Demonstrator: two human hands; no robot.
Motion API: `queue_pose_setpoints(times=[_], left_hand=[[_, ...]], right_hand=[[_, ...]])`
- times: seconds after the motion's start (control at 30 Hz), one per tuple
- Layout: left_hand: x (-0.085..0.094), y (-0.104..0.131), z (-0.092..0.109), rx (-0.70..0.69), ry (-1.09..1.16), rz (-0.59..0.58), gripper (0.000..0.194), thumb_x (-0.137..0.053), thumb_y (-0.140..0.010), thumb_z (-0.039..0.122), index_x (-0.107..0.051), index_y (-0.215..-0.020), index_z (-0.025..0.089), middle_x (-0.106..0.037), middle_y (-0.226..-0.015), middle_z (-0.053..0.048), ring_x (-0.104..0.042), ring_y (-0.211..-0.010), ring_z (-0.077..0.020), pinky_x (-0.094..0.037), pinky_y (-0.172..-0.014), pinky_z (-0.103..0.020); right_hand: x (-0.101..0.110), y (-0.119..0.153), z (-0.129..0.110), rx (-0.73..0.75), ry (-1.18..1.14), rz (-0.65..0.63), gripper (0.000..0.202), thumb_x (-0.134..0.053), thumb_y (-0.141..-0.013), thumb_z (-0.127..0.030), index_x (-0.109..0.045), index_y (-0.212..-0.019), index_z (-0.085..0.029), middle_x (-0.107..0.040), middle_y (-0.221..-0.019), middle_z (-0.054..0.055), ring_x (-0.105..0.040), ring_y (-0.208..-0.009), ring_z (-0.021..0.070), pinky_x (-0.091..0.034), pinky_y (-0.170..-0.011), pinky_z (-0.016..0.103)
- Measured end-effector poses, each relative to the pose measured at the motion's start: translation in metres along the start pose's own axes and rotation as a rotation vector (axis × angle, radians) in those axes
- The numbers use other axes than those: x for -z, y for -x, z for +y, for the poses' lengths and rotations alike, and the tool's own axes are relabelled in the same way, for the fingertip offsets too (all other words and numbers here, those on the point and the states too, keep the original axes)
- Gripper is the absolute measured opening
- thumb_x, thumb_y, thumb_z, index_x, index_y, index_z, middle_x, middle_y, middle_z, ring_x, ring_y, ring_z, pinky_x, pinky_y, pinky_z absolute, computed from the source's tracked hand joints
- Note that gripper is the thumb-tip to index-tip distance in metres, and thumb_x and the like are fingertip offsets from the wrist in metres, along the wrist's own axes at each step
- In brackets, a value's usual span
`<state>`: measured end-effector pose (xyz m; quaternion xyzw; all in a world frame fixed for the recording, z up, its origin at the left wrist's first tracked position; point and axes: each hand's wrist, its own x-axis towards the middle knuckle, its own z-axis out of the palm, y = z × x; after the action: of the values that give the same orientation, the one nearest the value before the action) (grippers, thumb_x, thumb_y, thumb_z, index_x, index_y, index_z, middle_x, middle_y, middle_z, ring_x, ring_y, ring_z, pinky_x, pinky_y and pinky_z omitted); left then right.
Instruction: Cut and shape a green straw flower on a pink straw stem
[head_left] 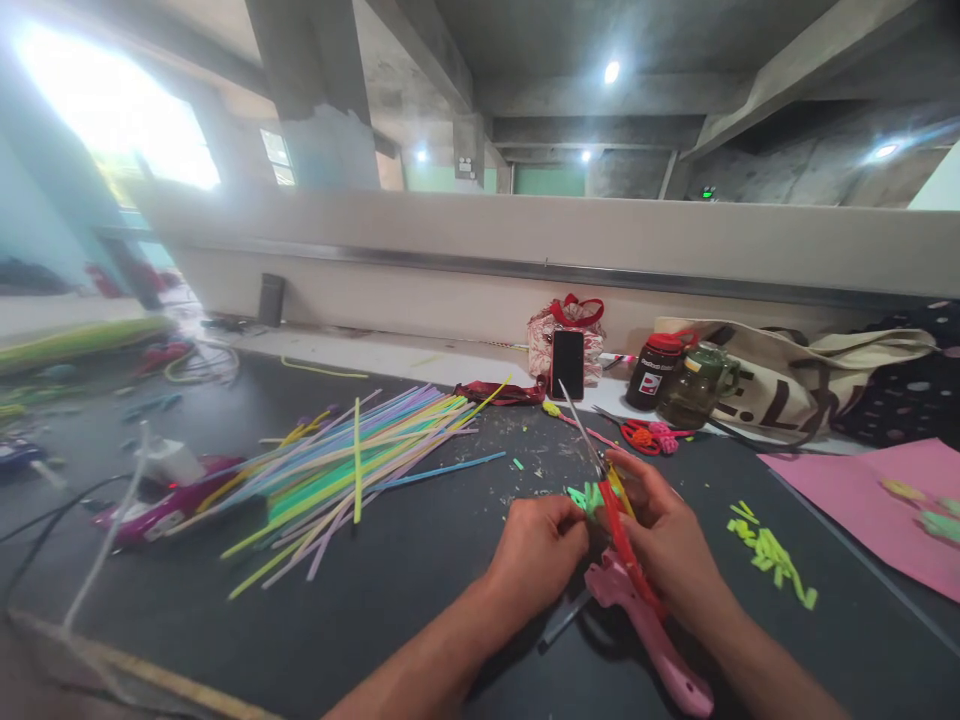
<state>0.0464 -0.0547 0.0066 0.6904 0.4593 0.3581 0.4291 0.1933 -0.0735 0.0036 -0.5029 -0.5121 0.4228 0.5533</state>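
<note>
My left hand (541, 550) pinches small green pieces (592, 498) at its fingertips, and my right hand (667, 540) grips the scissors (618, 525) — blades pointing up and away from me. Just below lies a pink glue gun (630, 592). Yellow-green clippings (772, 558) sit to the right; colored sticks (360, 450) spread leftward — beyond, a phone (568, 362) stands against a patterned bag (540, 345).
</note>
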Motion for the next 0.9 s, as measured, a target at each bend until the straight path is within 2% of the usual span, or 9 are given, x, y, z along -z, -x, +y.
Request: queue_pose_setpoints(times=[0.07,0.17,0.3,0.43,0.67,0.73,0.8,0.87,0.9], left_hand=[[0.002,-0.001,-0.001,-0.008,0.06,0.017,0.014,-0.049,-0.064,0.018,-0.057,-0.053,0.015,-0.044,-0.048,0.005,-0.036,-0.049,-0.0069,-0.025,-0.048,-0.02],[0.007,-0.006,-0.003,0.066,0.309,0.001,0.012,-0.053,-0.065,0.023,-0.056,-0.055,0.015,-0.047,-0.05,0.004,-0.038,-0.048,-0.007,-0.026,-0.047,-0.02],[0.015,-0.011,0.0,0.155,0.591,0.016,0.014,-0.06,-0.061,0.026,-0.053,-0.055,0.015,-0.044,-0.046,0.005,-0.033,-0.042,-0.0047,-0.021,-0.042,-0.019],[0.021,-0.009,0.006,0.185,0.758,0.021,0.018,-0.064,-0.059,0.025,-0.05,-0.056,0.015,-0.043,-0.045,0.006,-0.03,-0.038,-0.0027,-0.015,-0.039,-0.018],[0.026,-0.01,0.005,0.198,0.863,0.051,0.019,-0.065,-0.06,0.024,-0.047,-0.057,0.016,-0.039,-0.042,0.008,-0.021,-0.034,-0.0012,-0.007,-0.037,-0.019],[0.027,-0.01,0.004,0.176,0.874,0.057,0.019,-0.064,-0.062,0.025,-0.048,-0.058,0.016,-0.04,-0.044,0.007,-0.02,-0.035,-0.0011,-0.008,-0.037,-0.019],[0.026,-0.01,0.003,0.126,0.863,0.071,0.019,-0.064,-0.064,0.025,-0.049,-0.058,0.015,-0.04,-0.046,0.007,-0.022,-0.037,-0.0015,-0.011,-0.039,-0.018],[0.025,-0.01,0.001,0.052,0.84,0.095,0.018,-0.063,-0.065,0.026,-0.051,-0.06,0.015,-0.041,-0.048,0.006,-0.025,-0.041,-0.0024,-0.016,-0.041,-0.017],[0.025,-0.01,-0.001,0.018,0.829,0.113,0.017,-0.063,-0.066,0.026,-0.051,-0.06,0.015,-0.041,-0.05,0.006,-0.027,-0.044,-0.0029,-0.018,-0.043,-0.017]], right_hand=[[0.0,0.0,-0.002,-0.026,-0.029,0.019,0.054,-0.065,-0.068,-0.02,-0.046,-0.118,-0.027,-0.066,-0.086,-0.001,-0.06,-0.065,0.0135,-0.048,-0.055,0.022],[0.002,-0.001,-0.006,-0.047,-0.121,0.087,0.054,-0.068,-0.069,-0.029,-0.047,-0.118,-0.028,-0.066,-0.085,-0.001,-0.054,-0.049,0.0087,-0.041,-0.04,0.017],[0.007,-0.002,-0.008,-0.051,-0.222,0.14,0.054,-0.072,-0.068,-0.032,-0.048,-0.117,-0.03,-0.064,-0.089,0.0,-0.038,-0.035,0.0015,-0.038,-0.033,0.015],[0.01,0.0,-0.01,-0.026,-0.255,0.064,0.056,-0.071,-0.069,-0.031,-0.046,-0.119,-0.032,-0.063,-0.085,0.0,-0.039,-0.036,0.0019,-0.038,-0.034,0.016],[0.005,0.007,-0.014,0.01,-0.158,-0.007,0.058,-0.067,-0.074,-0.037,-0.039,-0.124,-0.038,-0.058,-0.088,-0.001,-0.04,-0.042,0.003,-0.035,-0.036,0.014],[0.005,0.008,-0.014,0.051,-0.098,-0.03,0.055,-0.062,-0.077,-0.04,-0.037,-0.126,-0.037,-0.057,-0.091,0.0,-0.049,-0.053,0.0068,-0.04,-0.042,0.014],[0.005,0.008,-0.013,0.111,-0.031,-0.038,0.053,-0.059,-0.079,-0.041,-0.037,-0.127,-0.037,-0.055,-0.103,0.002,-0.055,-0.079,0.0129,-0.046,-0.057,0.016],[0.007,0.008,-0.009,0.158,0.019,-0.05,0.056,-0.058,-0.079,-0.043,-0.034,-0.129,-0.038,-0.046,-0.121,0.003,-0.047,-0.106,0.0185,-0.046,-0.072,0.019],[0.007,0.008,-0.007,0.167,0.037,-0.053,0.058,-0.058,-0.078,-0.043,-0.033,-0.13,-0.038,-0.041,-0.127,0.002,-0.043,-0.112,0.02,-0.046,-0.075,0.02]])
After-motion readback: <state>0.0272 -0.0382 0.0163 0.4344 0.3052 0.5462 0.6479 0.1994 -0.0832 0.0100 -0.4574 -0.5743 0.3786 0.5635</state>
